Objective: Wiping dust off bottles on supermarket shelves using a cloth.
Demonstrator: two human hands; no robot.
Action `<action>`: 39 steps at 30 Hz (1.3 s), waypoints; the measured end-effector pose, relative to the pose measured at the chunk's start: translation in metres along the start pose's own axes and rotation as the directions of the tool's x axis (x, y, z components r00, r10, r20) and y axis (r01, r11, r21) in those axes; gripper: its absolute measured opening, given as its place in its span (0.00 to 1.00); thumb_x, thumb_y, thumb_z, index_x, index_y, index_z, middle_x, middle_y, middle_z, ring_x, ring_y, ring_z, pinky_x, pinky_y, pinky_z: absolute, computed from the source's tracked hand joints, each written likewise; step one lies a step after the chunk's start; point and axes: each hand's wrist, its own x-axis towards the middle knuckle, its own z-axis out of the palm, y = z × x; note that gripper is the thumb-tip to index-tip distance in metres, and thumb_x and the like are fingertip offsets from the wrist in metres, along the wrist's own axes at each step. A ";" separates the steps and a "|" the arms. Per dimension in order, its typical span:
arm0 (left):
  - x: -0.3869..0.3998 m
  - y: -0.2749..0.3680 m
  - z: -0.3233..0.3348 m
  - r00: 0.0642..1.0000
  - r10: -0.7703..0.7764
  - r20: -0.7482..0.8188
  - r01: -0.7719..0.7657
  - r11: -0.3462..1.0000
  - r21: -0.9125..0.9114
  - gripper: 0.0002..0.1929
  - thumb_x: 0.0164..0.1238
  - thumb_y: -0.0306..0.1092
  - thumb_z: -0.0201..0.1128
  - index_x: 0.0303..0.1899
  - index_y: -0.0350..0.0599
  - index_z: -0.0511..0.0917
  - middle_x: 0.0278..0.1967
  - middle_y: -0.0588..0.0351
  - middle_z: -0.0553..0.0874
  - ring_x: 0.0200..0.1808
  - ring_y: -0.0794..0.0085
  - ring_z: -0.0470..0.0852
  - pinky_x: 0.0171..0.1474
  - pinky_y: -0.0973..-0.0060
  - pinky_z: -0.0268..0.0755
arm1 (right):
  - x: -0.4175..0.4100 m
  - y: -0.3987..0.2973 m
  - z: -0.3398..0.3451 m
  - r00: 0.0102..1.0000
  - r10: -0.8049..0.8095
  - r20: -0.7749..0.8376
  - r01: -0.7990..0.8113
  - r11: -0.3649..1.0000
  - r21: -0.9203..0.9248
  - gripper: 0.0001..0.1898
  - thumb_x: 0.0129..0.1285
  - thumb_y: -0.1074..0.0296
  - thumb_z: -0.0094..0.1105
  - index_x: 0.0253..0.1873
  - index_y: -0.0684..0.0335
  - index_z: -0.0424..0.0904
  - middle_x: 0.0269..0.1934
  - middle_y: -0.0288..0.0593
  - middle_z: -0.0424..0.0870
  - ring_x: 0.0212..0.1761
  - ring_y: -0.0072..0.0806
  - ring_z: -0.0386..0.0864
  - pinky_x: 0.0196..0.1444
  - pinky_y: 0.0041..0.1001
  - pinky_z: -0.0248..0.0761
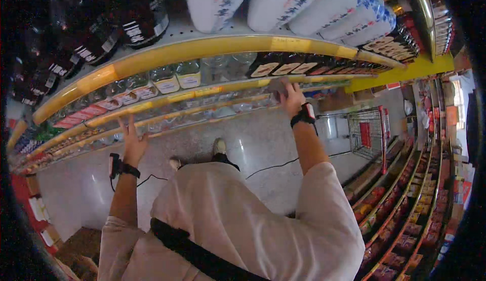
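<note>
My left hand (133, 138) is raised at the yellow front edge of a lower shelf (167, 98), fingers apart, with nothing in it. My right hand (293, 98) holds a dark, blurred item (278, 88) in front of the shelf edge, below a row of dark bottles (290, 65). Clear jars with pale labels (188, 76) stand in the middle of that row. Above, on the upper shelf, are large white bottles with blue writing (218, 3) and dark bottles with white labels (142, 28).
A wire shopping cart (364, 134) stands on the floor to the right. Beyond it run long shelves of packaged goods (406, 220). A thin black cable (271, 167) crosses behind my arms. Cardboard boxes (81, 243) lie at the lower left.
</note>
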 end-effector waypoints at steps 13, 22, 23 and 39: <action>-0.001 -0.027 0.010 1.000 0.016 0.014 -0.015 1.000 -0.009 0.47 0.57 0.31 0.73 0.77 0.46 0.54 0.78 0.30 0.34 0.78 0.36 0.47 0.75 0.54 0.56 | -0.009 0.011 0.024 0.872 0.455 -0.182 -0.294 0.783 0.548 0.28 0.64 0.64 0.67 0.66 0.70 0.72 0.59 0.56 0.81 0.62 0.44 0.79 0.63 0.37 0.71; -0.009 0.006 -0.028 0.989 -0.112 0.101 0.128 0.978 -0.164 0.43 0.57 0.36 0.74 0.75 0.52 0.61 0.79 0.35 0.39 0.77 0.41 0.56 0.72 0.55 0.63 | -0.044 -0.205 0.084 0.990 0.104 -0.099 -0.038 0.854 0.519 0.25 0.62 0.64 0.69 0.62 0.67 0.77 0.53 0.58 0.83 0.55 0.49 0.82 0.57 0.37 0.74; -0.014 -0.018 -0.023 0.999 -0.014 0.037 0.021 0.984 -0.179 0.42 0.57 0.36 0.74 0.74 0.51 0.63 0.79 0.35 0.39 0.77 0.41 0.57 0.72 0.55 0.64 | -0.045 -0.231 0.088 1.000 0.027 -0.014 -0.018 0.899 0.438 0.24 0.62 0.64 0.69 0.62 0.66 0.77 0.54 0.58 0.83 0.55 0.51 0.82 0.57 0.38 0.74; -0.209 -0.165 -0.067 0.951 -0.305 -0.043 0.289 0.933 -0.213 0.33 0.61 0.36 0.68 0.69 0.50 0.68 0.68 0.32 0.69 0.62 0.43 0.77 0.61 0.54 0.74 | -0.043 -0.596 0.196 0.856 -0.515 -0.048 0.479 0.754 0.449 0.27 0.57 0.57 0.70 0.61 0.56 0.76 0.49 0.55 0.83 0.45 0.56 0.82 0.45 0.49 0.76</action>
